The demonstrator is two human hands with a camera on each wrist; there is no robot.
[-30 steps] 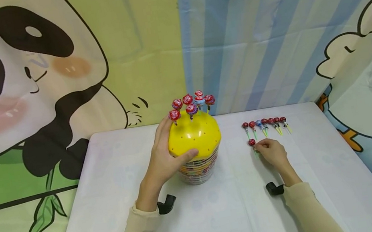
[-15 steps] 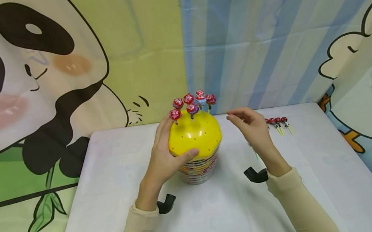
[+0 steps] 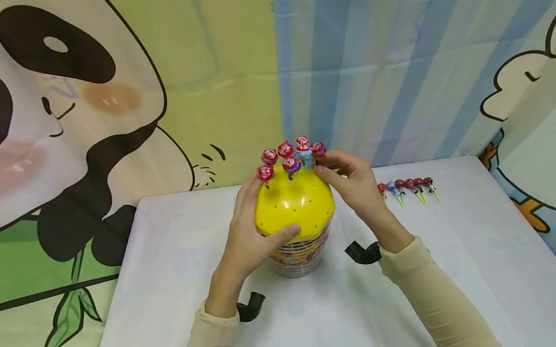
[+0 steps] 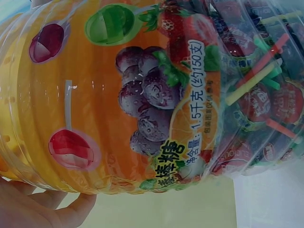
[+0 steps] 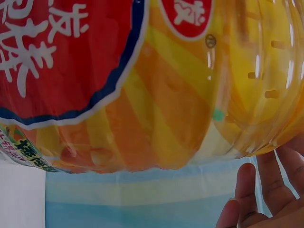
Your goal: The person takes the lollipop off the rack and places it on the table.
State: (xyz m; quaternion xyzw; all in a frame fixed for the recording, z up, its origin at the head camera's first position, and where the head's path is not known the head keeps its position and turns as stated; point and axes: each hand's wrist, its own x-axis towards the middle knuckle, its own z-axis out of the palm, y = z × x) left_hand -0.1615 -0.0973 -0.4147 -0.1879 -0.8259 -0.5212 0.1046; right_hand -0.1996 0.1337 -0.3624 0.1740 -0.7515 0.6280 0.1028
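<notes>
Wrist views show only the jar's (image 4: pixel 142 109) printed label and sweets inside; the head view shows its yellow lid (image 3: pixel 293 205). Left hand (image 3: pixel 246 236) grips the lid's left side; right hand (image 3: pixel 353 186), fingers curled, pinches a lollipop (image 3: pixel 318 149) at the top right

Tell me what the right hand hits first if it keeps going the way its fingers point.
Probably the lollipops stuck in the yellow lid: the right hand points left at them, though depth is unclear.
</notes>
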